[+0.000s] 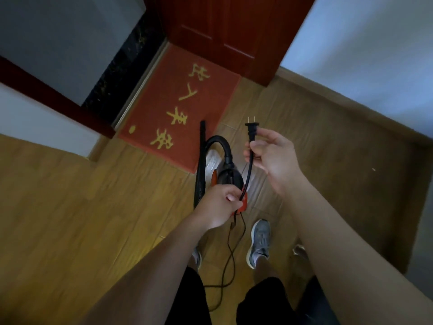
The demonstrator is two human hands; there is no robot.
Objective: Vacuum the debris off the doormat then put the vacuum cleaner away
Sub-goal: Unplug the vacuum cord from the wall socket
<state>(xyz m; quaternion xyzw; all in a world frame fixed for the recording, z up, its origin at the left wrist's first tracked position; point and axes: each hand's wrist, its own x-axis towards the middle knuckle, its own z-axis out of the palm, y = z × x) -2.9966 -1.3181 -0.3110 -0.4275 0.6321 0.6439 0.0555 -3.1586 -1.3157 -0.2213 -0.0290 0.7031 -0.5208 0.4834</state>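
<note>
Wood-grain plank flooring (70,207) in a warm brown filled the hallway, running up to a dark red panelled door (222,26) between pale walls (363,55). A strip of black speckled stone (121,66) lined the doorway on the left. The doormat (164,109) lay flat on the floor against the sill, a red rectangle with a coarse, fibrous look and yellow characters across it. A small yellow spot (132,130) sat near its left corner; whether it was print or debris could not be told.

The left hand (220,205) reached forward and down on a bare forearm, its fingers curled tight round the red plastic handle (244,204) of the vacuum cleaner (228,177). The cleaner hung just short of the mat's near edge, a rounded black body with a clear section at its front. A ribbed black hose (220,141) arched from the body, and a straight black tube (200,165) hung beside it.

The right hand (271,156) was raised higher, to the right of the cleaner. Its thumb and fingertips pinched the smooth black cord (249,170) just below the plug (252,130), while its other fingers were loosely bent. The plug's two metal prongs pointed away toward the door. From there the cord ran down past the left hand and trailed in thin loops between the person's legs. A grey knit sneaker (260,240) stood on the planks below, and black shorts (260,301) showed at the bottom edge.
</note>
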